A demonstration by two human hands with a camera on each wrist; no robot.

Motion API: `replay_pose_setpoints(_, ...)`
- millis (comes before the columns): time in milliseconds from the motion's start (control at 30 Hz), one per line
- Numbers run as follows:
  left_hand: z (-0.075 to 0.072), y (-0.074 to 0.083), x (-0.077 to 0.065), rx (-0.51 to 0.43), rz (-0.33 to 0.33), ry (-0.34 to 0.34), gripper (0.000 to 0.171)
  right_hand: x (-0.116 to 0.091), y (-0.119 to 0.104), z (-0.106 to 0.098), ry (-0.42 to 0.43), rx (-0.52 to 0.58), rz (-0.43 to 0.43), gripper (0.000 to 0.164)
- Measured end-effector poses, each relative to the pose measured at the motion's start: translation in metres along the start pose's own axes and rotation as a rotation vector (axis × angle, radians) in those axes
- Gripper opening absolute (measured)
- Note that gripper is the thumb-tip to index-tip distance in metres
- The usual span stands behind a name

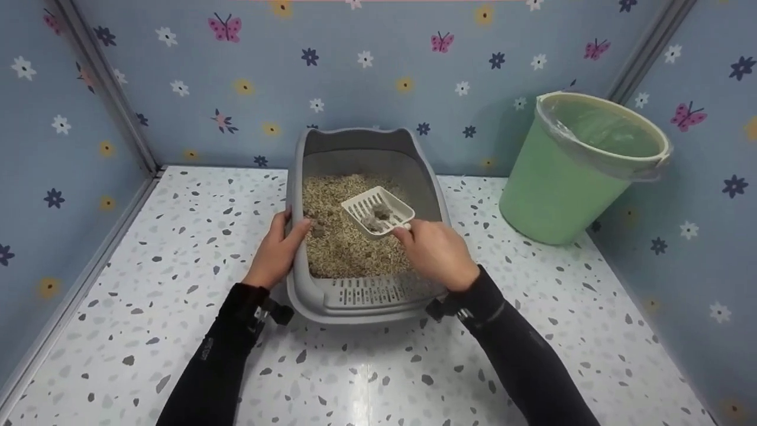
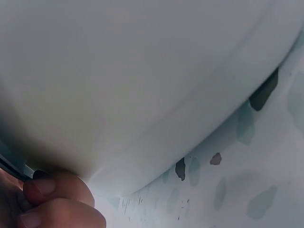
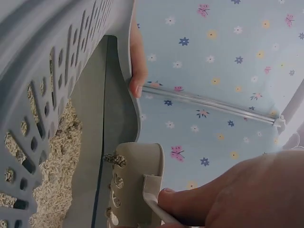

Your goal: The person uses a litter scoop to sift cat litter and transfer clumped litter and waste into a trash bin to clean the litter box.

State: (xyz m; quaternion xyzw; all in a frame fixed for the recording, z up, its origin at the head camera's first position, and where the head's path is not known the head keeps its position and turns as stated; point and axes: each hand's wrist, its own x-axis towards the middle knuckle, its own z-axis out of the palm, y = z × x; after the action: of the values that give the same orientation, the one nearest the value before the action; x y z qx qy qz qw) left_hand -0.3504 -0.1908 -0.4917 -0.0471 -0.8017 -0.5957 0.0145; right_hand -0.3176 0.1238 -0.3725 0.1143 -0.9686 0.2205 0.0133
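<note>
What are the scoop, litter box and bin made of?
Scoop: likely rigid cream plastic, satin; clean-cut slots, rounded rim.
Litter box: probably smooth grey plastic, low sheen; one-piece-looking curved walls.
Bin: seems green plastic, fairly matte; even-coloured, smooth wall. Bag inside: thin clear film, glossy creases.

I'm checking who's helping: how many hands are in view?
2: the left hand grips the litter box at its left side; the right hand holds the scoop over the litter.

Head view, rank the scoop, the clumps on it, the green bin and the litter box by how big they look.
1. Litter box
2. Green bin
3. Scoop
4. Clumps
</note>
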Motion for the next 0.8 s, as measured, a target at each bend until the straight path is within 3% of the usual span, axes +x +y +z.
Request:
replay_pose_setpoints(133, 0.002, 0.001, 0.002, -0.009, 0.012, 0.009, 0.088, 0.006, 0.0, 0.002, 0.045, 0.041, -0.014, 0.039)
replay_pose_setpoints(333, 0.003, 0.0, 0.002, -0.013, 0.005, -0.009, 0.088, -0.01, 0.011, 0.0, 0.004, 0.003, 0.003, 0.041)
replay_pose_setpoints(500, 0.004, -0.003, -0.001, -0.026, 0.0, -0.012, 0.088, -0.011, 0.015, -0.004, 0.011, 0.015, 0.002, 0.043)
replay_pose_setpoints(633, 0.004, -0.003, -0.001, -0.013, -0.003, -0.03, 0.09, -0.009, 0.021, -0.023, -0.033, 0.036, 0.032, 0.043)
replay_pose_setpoints(800, 0.0, -0.003, -0.003, -0.005, -0.01, -0.014, 0.091, 0.002, 0.031, -0.065, -0.077, 0.052, 0.053, 0.044)
